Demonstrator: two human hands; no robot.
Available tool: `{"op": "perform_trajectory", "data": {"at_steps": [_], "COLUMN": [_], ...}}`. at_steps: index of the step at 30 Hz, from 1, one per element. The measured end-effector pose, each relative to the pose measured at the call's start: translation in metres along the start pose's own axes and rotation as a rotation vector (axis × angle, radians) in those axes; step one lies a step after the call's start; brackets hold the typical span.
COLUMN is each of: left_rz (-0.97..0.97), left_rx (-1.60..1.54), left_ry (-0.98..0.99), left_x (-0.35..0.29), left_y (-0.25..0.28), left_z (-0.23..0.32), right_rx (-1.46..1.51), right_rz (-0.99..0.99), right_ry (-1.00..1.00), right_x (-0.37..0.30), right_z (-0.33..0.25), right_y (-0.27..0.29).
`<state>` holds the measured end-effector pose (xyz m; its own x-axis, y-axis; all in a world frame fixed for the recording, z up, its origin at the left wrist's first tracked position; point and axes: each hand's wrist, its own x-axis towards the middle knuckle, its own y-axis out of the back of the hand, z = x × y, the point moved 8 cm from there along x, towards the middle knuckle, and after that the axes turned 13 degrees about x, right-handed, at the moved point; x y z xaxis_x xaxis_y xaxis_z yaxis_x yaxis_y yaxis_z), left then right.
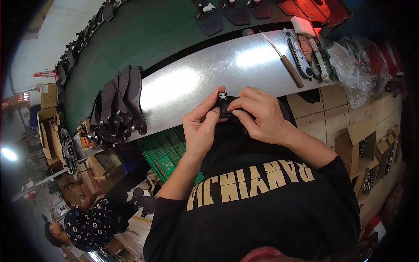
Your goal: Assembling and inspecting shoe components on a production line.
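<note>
Close in front of my body, at the near edge of the metal worktop [209, 65], both hands are closed on a small black strap piece [225, 106]. A shiny silver ornament [222, 95] sits at its upper end, beside the fingertips of my left hand [201, 124]. My left thumb and fingers grip the piece from the left. On its right side, my right hand [261, 114] pinches it between thumb and bent fingers. Much of the piece is hidden by my fingers, and its lower part blends into my black shirt.
A pile of dark shoe soles [117, 102] lies left on the worktop. An awl [286, 63], a utility knife [299, 54], a syringe [321, 61] and a plastic bag [355, 65] lie right. Beyond is a green conveyor belt [144, 35]. A green crate [163, 155] stands below; another person [89, 222] works lower left.
</note>
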<state>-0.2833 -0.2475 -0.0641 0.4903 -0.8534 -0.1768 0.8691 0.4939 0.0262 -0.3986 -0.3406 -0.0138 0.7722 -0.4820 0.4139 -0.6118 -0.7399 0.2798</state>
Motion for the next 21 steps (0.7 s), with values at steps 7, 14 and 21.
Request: {"op": "perform_trajectory", "data": {"at_steps": [7,14,21], "left_rz": [0.004,-0.056,-0.102], "left_rx": [-0.034,-0.125,-0.128], "left_ry": [0.043,0.018,0.250], "left_x": [0.000,0.006,0.011], "left_y": [-0.003,-0.001,0.006], "left_z": [-0.002,-0.004,-0.017], "right_rx": [-0.061,-0.055,0.139], "right_rz": [-0.008,-0.128,-0.297], "right_ry": [0.023,0.078,-0.080], "right_x": [0.000,0.002,0.000], "right_z": [0.000,0.001,0.012], "right_y": [0.001,0.001,-0.002]}}
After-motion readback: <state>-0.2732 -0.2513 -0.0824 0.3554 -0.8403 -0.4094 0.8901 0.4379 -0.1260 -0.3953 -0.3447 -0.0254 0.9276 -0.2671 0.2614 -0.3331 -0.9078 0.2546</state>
